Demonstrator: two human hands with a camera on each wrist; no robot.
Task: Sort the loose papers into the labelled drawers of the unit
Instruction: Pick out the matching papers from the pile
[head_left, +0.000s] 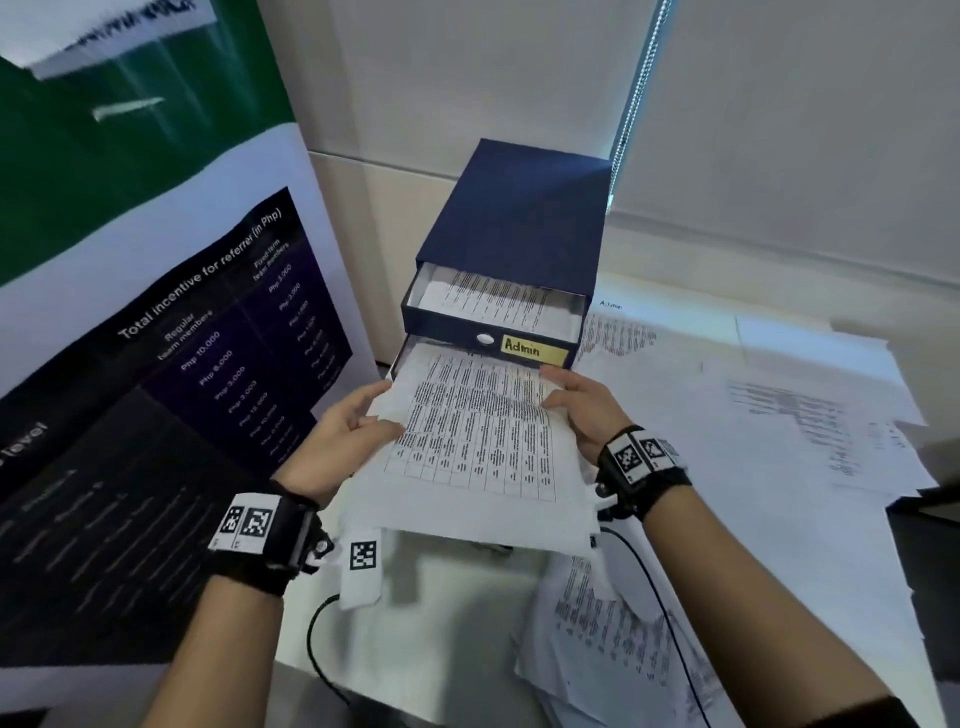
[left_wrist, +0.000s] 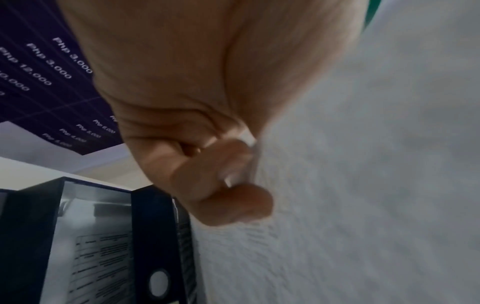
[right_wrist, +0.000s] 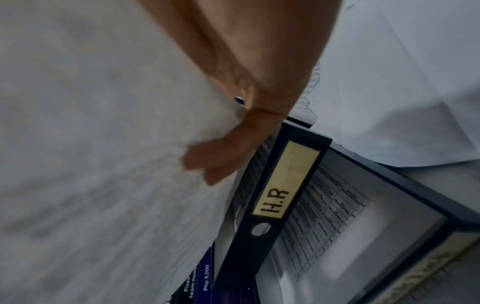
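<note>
Both forearms, each strapped with a black wrist band carrying printed markers, reach forward over the tabletop. Left hand grips the left edge of a printed sheet, thumb on top and fingers curled beneath; the left wrist view confirms the fingers closed on the paper's edge. Right hand holds the right edge of the same sheet, with fingers curved over its top corner. The sheet bears a table of dense print and its far end lies just beneath the drawer labelled "Admin", at the mouth of the drawer below. That "Admin" drawer stands pulled out of the dark blue drawer unit with printed paper inside. The right wrist view shows a second label reading "H.R". Loose papers lie spread over the tabletop right of the unit, and a poster stands at left.
</note>
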